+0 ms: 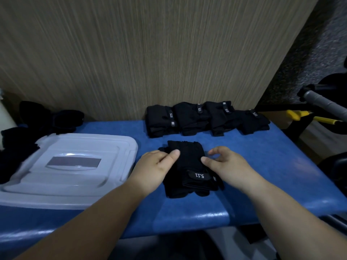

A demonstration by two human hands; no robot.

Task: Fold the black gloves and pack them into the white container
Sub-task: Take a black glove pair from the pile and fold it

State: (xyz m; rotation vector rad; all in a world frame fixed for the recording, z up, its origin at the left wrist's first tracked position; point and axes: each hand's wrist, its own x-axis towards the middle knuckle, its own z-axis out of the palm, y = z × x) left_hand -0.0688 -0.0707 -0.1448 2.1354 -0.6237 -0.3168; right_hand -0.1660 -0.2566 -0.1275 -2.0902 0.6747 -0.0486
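The white container (75, 166) is sitting lidded at the left, waiting for packing. The left hand (155, 169) is pinching the black 5.11 gloves (189, 166) by their left edge, likely squaring the fold. The right hand (225, 166) is curling over their right edge, thumb touching, grasp unclear. Folded gloves (206, 119) are lining up behind

Blue table (272, 166) lies open front right; folded gloves (206, 119) line the back wall (131, 62), white container (75, 184) fills the left.
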